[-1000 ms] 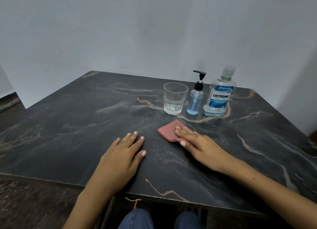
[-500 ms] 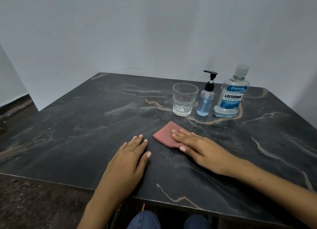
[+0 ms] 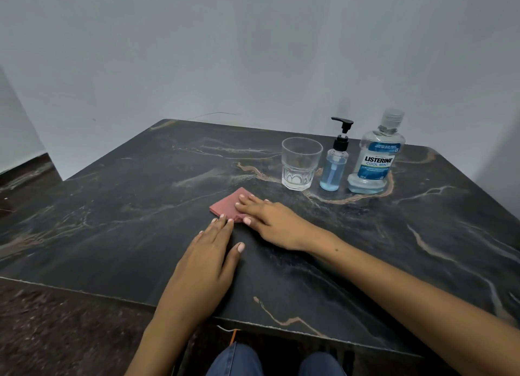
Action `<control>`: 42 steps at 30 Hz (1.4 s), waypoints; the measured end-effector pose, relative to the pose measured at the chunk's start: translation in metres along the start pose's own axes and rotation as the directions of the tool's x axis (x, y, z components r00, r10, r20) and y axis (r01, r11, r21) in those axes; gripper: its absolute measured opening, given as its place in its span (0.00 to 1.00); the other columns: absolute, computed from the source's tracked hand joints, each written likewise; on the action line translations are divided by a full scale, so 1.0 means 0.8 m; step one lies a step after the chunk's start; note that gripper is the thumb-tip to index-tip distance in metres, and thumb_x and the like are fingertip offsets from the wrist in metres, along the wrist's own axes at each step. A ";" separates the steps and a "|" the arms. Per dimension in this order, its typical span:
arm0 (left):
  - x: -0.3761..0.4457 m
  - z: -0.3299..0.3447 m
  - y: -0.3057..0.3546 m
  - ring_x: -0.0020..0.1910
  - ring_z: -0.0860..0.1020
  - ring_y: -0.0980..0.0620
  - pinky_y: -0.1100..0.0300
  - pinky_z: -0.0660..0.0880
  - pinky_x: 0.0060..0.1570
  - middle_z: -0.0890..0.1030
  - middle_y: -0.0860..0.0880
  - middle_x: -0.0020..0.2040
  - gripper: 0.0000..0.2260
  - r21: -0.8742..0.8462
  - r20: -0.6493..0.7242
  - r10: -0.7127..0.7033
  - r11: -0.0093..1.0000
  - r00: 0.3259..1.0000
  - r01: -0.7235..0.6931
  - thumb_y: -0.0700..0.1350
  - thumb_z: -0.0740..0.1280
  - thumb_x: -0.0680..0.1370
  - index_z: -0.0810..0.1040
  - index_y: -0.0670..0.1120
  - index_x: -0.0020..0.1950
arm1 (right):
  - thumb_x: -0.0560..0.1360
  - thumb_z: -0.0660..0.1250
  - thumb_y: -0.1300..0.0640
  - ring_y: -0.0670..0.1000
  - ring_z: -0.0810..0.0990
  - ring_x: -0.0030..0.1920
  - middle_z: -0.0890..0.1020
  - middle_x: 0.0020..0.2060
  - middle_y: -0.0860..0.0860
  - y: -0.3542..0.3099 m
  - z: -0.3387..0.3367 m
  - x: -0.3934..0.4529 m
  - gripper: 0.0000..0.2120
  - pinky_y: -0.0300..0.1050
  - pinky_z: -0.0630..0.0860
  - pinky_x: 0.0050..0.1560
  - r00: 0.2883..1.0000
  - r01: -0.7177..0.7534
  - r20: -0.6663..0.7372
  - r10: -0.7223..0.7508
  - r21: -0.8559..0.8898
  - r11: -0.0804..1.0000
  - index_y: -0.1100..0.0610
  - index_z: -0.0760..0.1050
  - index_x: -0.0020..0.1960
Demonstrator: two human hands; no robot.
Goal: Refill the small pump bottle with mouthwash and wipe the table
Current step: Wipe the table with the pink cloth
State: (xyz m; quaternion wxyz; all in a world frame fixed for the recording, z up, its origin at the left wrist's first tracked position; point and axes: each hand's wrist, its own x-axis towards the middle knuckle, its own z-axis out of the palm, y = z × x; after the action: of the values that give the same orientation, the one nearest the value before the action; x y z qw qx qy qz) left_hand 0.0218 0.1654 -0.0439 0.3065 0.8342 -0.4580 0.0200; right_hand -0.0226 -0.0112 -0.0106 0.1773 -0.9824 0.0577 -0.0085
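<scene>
A small pump bottle (image 3: 333, 168) with a black pump and blue liquid stands at the back right of the dark marble table (image 3: 121, 206). Right of it stands a Listerine mouthwash bottle (image 3: 375, 161), capped, with a little liquid at its bottom. A folded pink cloth (image 3: 225, 205) lies mid-table. My right hand (image 3: 274, 221) rests flat on the cloth's right part, fingers stretched out. My left hand (image 3: 208, 259) lies flat on the table, its fingertips touching the cloth's near edge.
An empty clear glass (image 3: 300, 164) stands just left of the pump bottle. A grey wall rises directly behind the table. The table's near edge runs just below my wrists, with my knees under it.
My right hand has slid the cloth leftward. My left hand has come forward until its fingertips meet the cloth. The view has shifted, so the bottles appear further right.
</scene>
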 end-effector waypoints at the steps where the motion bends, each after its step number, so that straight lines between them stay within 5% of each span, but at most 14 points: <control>1: 0.000 0.000 0.000 0.76 0.53 0.57 0.64 0.46 0.73 0.57 0.51 0.78 0.24 -0.006 -0.003 -0.007 1.000 1.000 0.007 0.52 0.54 0.81 0.57 0.48 0.76 | 0.82 0.54 0.56 0.47 0.51 0.77 0.56 0.77 0.52 -0.003 0.001 -0.003 0.21 0.48 0.48 0.76 1.000 0.024 0.010 -0.025 0.013 1.000 0.57 0.60 0.75; 12: 0.002 -0.002 -0.002 0.76 0.53 0.56 0.62 0.47 0.73 0.58 0.49 0.77 0.29 -0.026 0.041 -0.003 1.000 0.999 0.004 0.58 0.47 0.77 0.59 0.46 0.75 | 0.81 0.59 0.58 0.40 0.52 0.76 0.59 0.75 0.46 -0.007 -0.007 -0.081 0.20 0.49 0.49 0.77 0.947 0.272 0.125 -0.296 0.182 0.945 0.55 0.65 0.73; 25: 0.019 0.019 0.029 0.76 0.54 0.55 0.59 0.49 0.74 0.58 0.49 0.77 0.29 -0.018 0.180 0.111 0.994 0.977 -0.110 0.59 0.48 0.78 0.59 0.47 0.76 | 0.78 0.64 0.61 0.42 0.63 0.73 0.73 0.68 0.47 0.077 -0.057 -0.218 0.15 0.38 0.48 0.75 0.966 0.021 0.232 -0.118 0.382 0.924 0.59 0.76 0.64; 31: 0.022 0.022 0.033 0.76 0.55 0.54 0.57 0.51 0.74 0.59 0.48 0.77 0.34 -0.025 0.182 0.127 0.992 0.975 -0.125 0.61 0.46 0.73 0.62 0.45 0.74 | 0.77 0.63 0.67 0.48 0.69 0.71 0.79 0.63 0.51 0.115 -0.093 -0.279 0.13 0.39 0.57 0.73 0.965 -0.147 0.261 0.004 0.530 0.836 0.61 0.79 0.59; 34: 0.021 0.022 0.033 0.76 0.56 0.54 0.57 0.51 0.74 0.60 0.48 0.76 0.34 -0.044 0.179 0.138 0.990 0.974 -0.132 0.61 0.46 0.73 0.63 0.45 0.74 | 0.76 0.62 0.67 0.58 0.81 0.54 0.83 0.51 0.64 0.124 -0.112 -0.295 0.11 0.44 0.75 0.59 0.983 -0.183 0.132 0.130 0.591 0.785 0.63 0.81 0.54; 35: 0.021 0.022 0.033 0.76 0.56 0.54 0.58 0.51 0.74 0.60 0.48 0.76 0.34 -0.048 0.178 0.140 0.990 0.974 -0.134 0.61 0.46 0.73 0.63 0.45 0.74 | 0.76 0.63 0.65 0.58 0.81 0.44 0.81 0.47 0.69 0.128 -0.117 -0.297 0.10 0.43 0.77 0.49 0.976 -0.190 0.028 0.216 0.601 0.777 0.62 0.81 0.52; 37: 0.021 0.022 0.032 0.75 0.56 0.54 0.57 0.51 0.74 0.60 0.48 0.76 0.35 -0.050 0.176 0.139 0.990 0.974 -0.132 0.62 0.46 0.72 0.64 0.45 0.74 | 0.75 0.64 0.63 0.59 0.77 0.40 0.78 0.45 0.73 0.133 -0.123 -0.298 0.09 0.47 0.73 0.45 0.896 -0.189 -0.189 0.401 0.654 0.732 0.62 0.82 0.51; 40: 0.022 0.022 0.032 0.76 0.55 0.55 0.57 0.51 0.74 0.58 0.49 0.77 0.35 -0.044 0.182 0.133 0.991 0.974 -0.127 0.62 0.45 0.72 0.62 0.46 0.74 | 0.75 0.65 0.64 0.51 0.82 0.43 0.85 0.45 0.59 0.130 -0.126 -0.286 0.09 0.39 0.76 0.44 0.729 -0.179 -0.373 0.574 0.706 0.686 0.59 0.82 0.51; 42: 0.023 0.023 0.032 0.76 0.52 0.56 0.58 0.49 0.74 0.56 0.49 0.77 0.36 -0.026 0.205 0.129 0.992 0.970 -0.127 0.63 0.43 0.71 0.60 0.46 0.75 | 0.76 0.65 0.63 0.47 0.82 0.40 0.85 0.42 0.53 0.119 -0.122 -0.269 0.08 0.36 0.77 0.41 0.635 -0.277 -0.493 0.595 0.573 0.771 0.58 0.82 0.50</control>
State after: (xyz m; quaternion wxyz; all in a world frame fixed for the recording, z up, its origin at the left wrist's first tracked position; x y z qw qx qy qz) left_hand 0.0080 0.1320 -0.0409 0.2606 0.7986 -0.5403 -0.0496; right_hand -0.2503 -0.1086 0.0483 0.3618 -0.8017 0.3548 -0.3171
